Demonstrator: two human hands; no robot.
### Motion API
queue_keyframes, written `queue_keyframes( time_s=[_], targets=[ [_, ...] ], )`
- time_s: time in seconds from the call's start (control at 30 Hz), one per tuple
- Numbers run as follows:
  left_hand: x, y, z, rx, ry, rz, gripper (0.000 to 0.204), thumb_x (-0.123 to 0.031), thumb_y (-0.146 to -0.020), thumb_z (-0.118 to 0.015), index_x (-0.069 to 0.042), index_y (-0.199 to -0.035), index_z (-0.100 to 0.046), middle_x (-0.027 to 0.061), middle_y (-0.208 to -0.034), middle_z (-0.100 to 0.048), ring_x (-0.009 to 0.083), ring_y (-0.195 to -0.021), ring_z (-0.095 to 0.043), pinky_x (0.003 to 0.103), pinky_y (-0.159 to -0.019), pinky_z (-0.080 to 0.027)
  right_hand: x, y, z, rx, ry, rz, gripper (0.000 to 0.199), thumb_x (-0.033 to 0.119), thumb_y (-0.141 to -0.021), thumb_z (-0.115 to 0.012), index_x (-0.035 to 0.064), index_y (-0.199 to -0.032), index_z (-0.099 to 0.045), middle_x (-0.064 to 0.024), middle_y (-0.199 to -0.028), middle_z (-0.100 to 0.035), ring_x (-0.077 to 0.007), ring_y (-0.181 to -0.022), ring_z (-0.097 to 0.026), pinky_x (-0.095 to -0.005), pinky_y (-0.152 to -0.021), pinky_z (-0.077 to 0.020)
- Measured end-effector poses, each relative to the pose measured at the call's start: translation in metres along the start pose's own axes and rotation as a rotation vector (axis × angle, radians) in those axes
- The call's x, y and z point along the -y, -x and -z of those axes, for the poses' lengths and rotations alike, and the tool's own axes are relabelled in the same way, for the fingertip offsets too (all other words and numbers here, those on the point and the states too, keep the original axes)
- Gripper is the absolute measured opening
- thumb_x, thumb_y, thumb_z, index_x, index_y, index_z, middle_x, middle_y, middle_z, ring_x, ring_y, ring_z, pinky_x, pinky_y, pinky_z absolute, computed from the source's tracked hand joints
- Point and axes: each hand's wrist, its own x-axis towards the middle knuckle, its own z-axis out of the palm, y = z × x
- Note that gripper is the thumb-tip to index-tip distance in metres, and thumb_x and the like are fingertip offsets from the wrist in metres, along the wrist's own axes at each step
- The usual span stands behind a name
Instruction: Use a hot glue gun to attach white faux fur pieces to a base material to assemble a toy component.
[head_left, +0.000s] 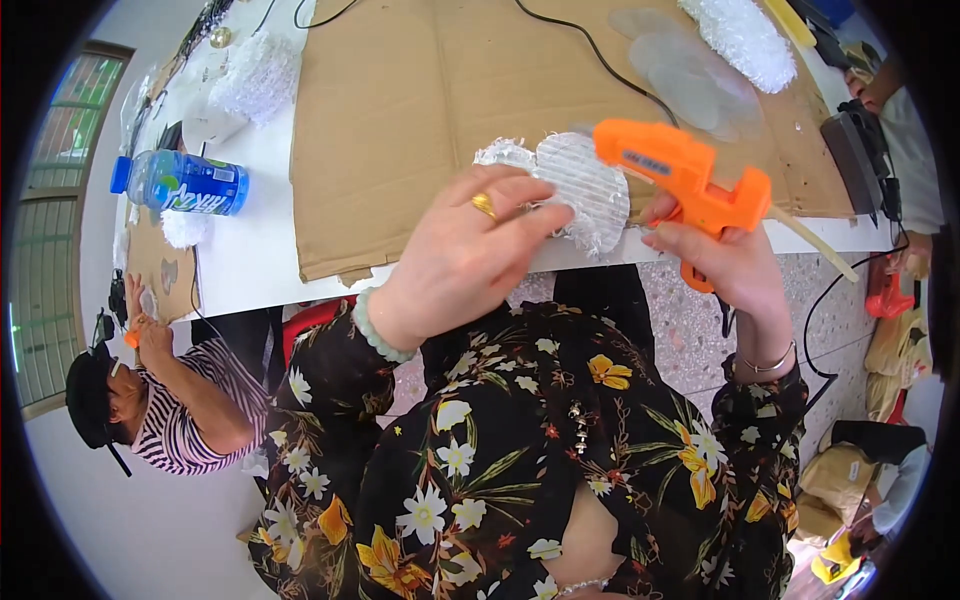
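My right hand [738, 268] grips an orange glue gun [665, 160] by its handle. A pale glue stick [815, 244] sticks out of its rear, and its nozzle points left, over the far edge of a white ribbed piece [595, 195] with shaggy, tinsel-like edges. My left hand [465, 245], a gold ring on one finger, is closed on the left side of that piece with bent fingers. Its thumb is hidden. The piece is at the near edge of the cardboard [400, 130] covering the white table.
Thin translucent discs [690, 85] and a fluffy white bundle [745, 45] lie at the far right. A blue-capped bottle [195, 183] and more white fluff [255, 75] are on the left. A black cable [590, 40] crosses the cardboard. A person in stripes [200, 400] works at left.
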Motion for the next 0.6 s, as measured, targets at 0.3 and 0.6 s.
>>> queue_keyframes(
  time_s=[0.3,0.6],
  targets=[
    [-0.01,0.005,-0.011,0.186,-0.178,-0.047,0.028,-0.009,-0.074,-0.061,-0.004,-0.102,-0.06,0.0097,-0.11,-0.061,0.0276,-0.103,-0.059,0.042,-0.09,-0.046,0.006,-0.008,-0.005,0.16,0.199,-0.151,0.017,0.006,-0.08,-0.066,0.003,-0.095,-0.058,0.0023,-0.08,-0.055,-0.0037,-0.07,-0.048,-0.0198,-0.061,-0.0408],
    [-0.014,0.004,-0.013,0.179,-0.16,-0.049,0.029,-0.01,-0.075,-0.059,-0.002,-0.104,-0.059,0.0118,-0.109,-0.06,0.0284,-0.104,-0.057,0.042,-0.09,-0.046,0.017,-0.012,-0.008,0.163,0.372,-0.191,0.019,0.018,-0.081,-0.068,0.0026,-0.087,-0.06,-0.0024,-0.075,-0.058,-0.0103,-0.069,-0.053,-0.0264,-0.063,-0.0449]
  ],
)
